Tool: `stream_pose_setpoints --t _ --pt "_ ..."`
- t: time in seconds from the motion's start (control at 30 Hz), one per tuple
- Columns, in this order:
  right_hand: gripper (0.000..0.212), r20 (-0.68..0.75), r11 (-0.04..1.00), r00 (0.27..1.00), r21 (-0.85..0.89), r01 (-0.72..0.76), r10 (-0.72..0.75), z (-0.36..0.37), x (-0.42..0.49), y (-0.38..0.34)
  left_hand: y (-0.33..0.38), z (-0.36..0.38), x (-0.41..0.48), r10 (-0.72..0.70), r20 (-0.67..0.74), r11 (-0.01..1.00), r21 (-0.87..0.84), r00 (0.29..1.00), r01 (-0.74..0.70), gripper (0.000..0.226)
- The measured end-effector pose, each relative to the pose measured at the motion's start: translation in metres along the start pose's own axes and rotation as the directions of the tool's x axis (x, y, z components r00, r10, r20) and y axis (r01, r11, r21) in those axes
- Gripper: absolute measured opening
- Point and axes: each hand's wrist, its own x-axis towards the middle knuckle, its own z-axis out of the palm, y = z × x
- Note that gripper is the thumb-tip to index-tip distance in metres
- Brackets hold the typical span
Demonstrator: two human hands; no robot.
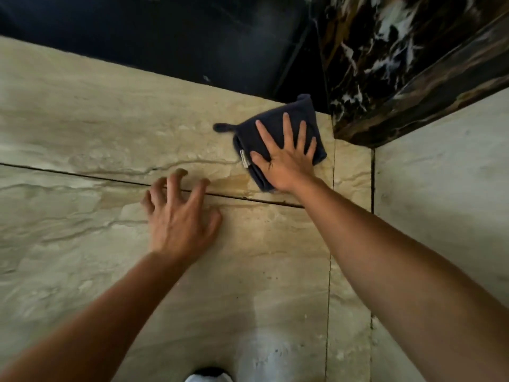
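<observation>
Beige stone [82,111] carries the left hand [179,216], its bent, spread fingers holding nothing and only propped on their tips, probably for support. Further right, the right hand [286,158] presses flat, fingers straight, on the folded dark cloth [246,136] to wipe beside the black marble corner [399,64].

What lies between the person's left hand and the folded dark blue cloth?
In the head view, only bare beige veined stone tile, crossed by a thin dark joint line, separates the left hand from the folded dark blue cloth.
</observation>
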Motion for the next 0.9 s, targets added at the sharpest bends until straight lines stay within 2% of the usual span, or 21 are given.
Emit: stream_pose_setpoints --t 0.07,0.13,0.3,0.4,0.53,0.63,0.7,0.8,0.83,0.9 --pt "0.071 -0.077 1.0 0.997 0.02 -0.022 0.023 0.007 -0.025 0.004 -0.001 -0.018 0.051 -0.031 -0.09 0.999 0.004 0.995 0.032 0.063" --pt "0.069 -0.096 0.997 0.993 0.027 -0.07 0.072 0.019 -0.058 0.009 -0.004 -0.029 0.101 -0.047 -0.127 0.999 0.021 0.991 0.05 0.064" --pt "0.068 -0.093 0.984 0.98 0.012 -0.177 0.178 0.04 -0.108 0.009 -0.009 -0.011 0.169 -0.119 -0.055 0.992 0.034 0.991 0.121 0.075" --pt "0.068 -0.078 0.977 0.974 0.006 -0.214 0.213 0.039 -0.102 0.003 -0.015 0.005 0.169 -0.132 -0.089 0.99 0.029 0.987 0.135 0.082" --pt "0.069 -0.166 0.986 0.972 0.045 -0.16 0.166 0.014 -0.026 -0.007 -0.014 0.003 0.172 -0.14 -0.063 0.99 0.012 0.988 0.141 0.084" --pt "0.075 -0.192 0.989 0.974 0.1 -0.107 0.124 -0.031 0.098 -0.02 -0.006 -0.007 0.171 -0.166 -0.017 0.986 -0.017 0.986 0.166 0.086" --pt "0.074 -0.134 0.981 0.98 0.145 -0.126 0.145 -0.069 0.189 -0.033 -0.002 -0.013 0.171 -0.174 0.009 0.984 -0.048 0.985 0.174 0.09" --pt "0.074 0.042 0.956 0.979 0.211 -0.205 0.2 -0.109 0.279 -0.049 -0.001 -0.015 0.172 -0.217 0.007 0.975 -0.044 0.976 0.217 0.096" --pt "0.074 0.054 0.957 0.979 0.206 -0.205 0.198 -0.113 0.291 -0.053 -0.001 -0.015 0.172 -0.233 0.001 0.972 -0.037 0.973 0.232 0.095" --pt "0.073 -0.027 0.976 0.987 0.157 -0.152 0.158 -0.11 0.286 -0.046 0.004 -0.014 0.175 -0.228 -0.007 0.973 -0.022 0.974 0.228 0.094"
